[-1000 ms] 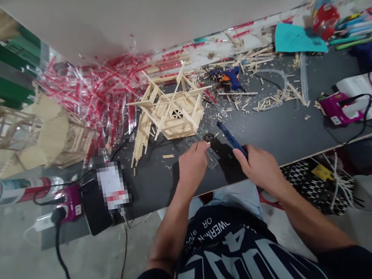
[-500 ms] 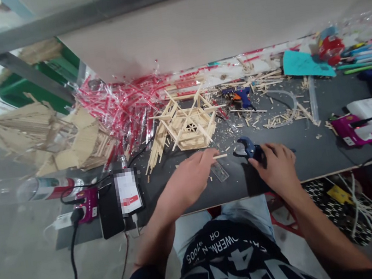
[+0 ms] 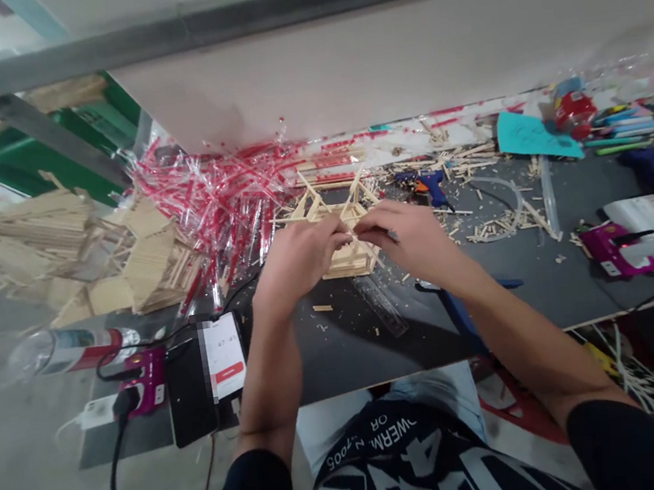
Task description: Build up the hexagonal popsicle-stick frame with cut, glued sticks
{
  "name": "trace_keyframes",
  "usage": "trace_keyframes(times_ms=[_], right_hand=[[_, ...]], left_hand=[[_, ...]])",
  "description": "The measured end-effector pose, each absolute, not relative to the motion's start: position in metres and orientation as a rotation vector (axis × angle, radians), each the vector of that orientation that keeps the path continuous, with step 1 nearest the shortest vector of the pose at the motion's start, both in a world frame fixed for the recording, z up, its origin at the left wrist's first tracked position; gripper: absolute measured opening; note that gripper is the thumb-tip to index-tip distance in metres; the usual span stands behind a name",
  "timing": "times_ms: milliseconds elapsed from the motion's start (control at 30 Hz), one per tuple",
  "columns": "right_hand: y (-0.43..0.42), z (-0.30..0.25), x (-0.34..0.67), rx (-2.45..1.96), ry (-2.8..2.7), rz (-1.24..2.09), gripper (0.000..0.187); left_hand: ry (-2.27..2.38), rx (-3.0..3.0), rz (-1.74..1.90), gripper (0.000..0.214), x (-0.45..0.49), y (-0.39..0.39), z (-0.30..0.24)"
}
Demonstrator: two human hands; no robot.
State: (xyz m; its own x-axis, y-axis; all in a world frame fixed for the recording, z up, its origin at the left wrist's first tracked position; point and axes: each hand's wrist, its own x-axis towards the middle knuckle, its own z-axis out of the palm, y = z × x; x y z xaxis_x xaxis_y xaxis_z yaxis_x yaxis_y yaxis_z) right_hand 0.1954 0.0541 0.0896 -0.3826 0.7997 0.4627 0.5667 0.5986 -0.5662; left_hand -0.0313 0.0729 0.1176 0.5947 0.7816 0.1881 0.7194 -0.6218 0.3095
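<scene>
A six-sided frame of thin wooden sticks (image 3: 351,264) stands on the dark table, partly hidden behind my hands. Over it, my left hand (image 3: 307,252) is closed in a pinch on a wooden stick, which the fingers mostly cover. My right hand (image 3: 409,237) pinches from the other side, its fingertips almost meeting those of the left; what they hold is hidden. Under my right forearm lies a dark blue hand cutter (image 3: 460,311), let go. A clear ruler-like strip (image 3: 382,306) and a short stick offcut (image 3: 322,308) lie nearer me.
Red-and-clear plastic wrappers (image 3: 220,187) are heaped at back left, beside a larger stick structure (image 3: 145,264). A blue glue gun (image 3: 434,188) lies behind among offcuts. A phone (image 3: 225,354) and purple power adapters (image 3: 149,378) sit left; another purple adapter (image 3: 610,248) is at right.
My right hand has put the cutter down on the table and moved left to the frame. My left hand has moved up over the frame with the stick.
</scene>
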Motion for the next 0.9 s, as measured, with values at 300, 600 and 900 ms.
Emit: trace_keyframes(times_ms=[300, 600, 900], right_hand=[[0.129, 0.076, 0.182, -1.534, -2.033, 0.322, 0.013], [0.133, 0.059, 0.178, -1.557, -1.928, 0.38, 0.013], [0.106, 0.061, 0.198, -1.638, -1.773, 0.275, 0.013]], left_hand=[[1.723, 2.307, 0.748, 0.011, -0.054, 0.114, 0.087], [1.781, 2.303, 0.671, 0.016, -0.028, 0.122, 0.063], [1.793, 2.352, 0.469, 0.032, -0.027, 0.128, 0.06]])
